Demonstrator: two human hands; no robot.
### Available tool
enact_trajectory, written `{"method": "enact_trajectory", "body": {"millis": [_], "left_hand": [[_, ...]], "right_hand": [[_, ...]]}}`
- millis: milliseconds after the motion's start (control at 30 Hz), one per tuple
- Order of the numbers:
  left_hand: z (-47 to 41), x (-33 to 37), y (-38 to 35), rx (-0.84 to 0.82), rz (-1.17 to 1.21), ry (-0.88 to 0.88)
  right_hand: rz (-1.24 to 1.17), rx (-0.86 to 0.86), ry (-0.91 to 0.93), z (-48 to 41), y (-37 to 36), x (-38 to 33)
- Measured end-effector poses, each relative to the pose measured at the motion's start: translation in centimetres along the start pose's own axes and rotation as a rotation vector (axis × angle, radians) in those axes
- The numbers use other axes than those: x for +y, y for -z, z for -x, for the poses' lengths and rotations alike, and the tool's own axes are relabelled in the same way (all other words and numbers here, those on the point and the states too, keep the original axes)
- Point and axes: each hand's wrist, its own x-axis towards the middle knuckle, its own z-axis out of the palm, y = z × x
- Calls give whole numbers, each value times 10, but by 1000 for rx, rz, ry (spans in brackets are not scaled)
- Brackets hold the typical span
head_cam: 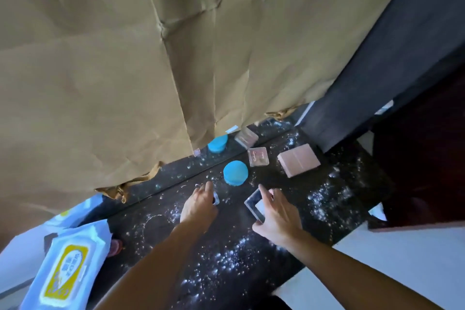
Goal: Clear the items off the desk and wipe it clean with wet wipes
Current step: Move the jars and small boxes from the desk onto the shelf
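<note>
Mostly, crumpled brown paper [125, 58] fills the far side, hanging down to a dark surface [234, 234] that runs from near left to far right and is scattered with white powder [327, 199]. A pack of wet wipes [68, 267], white with a yellow label, lies at the near left end, partly over the edge. Toward the far right sits a pink box [299, 160], lying flat. Left of it, well apart, a blue tin [235, 173] stands near the middle, and a clear case [258, 156] lies just beyond it. The right hand [279, 219] grips a square case [254, 205] on the surface, its fingers [266, 195] curled over the far edge with the thumb on the near edge. The left hand [198, 206], just left of it, reaches toward the tin with one finger stretched out. A small clear piece [216, 200] shows under its other fingers, and I cannot tell whether they pinch it.
</note>
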Motion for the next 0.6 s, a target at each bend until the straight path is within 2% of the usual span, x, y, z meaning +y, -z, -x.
{"method": "enact_trajectory", "body": {"millis": [300, 600], "left_hand": [[7, 110, 7, -60, -108, -229], [11, 282, -26, 40, -140, -418]], "right_hand": [[-32, 93, -227, 44, 49, 86], [-119, 146, -323, 110, 102, 236]]}}
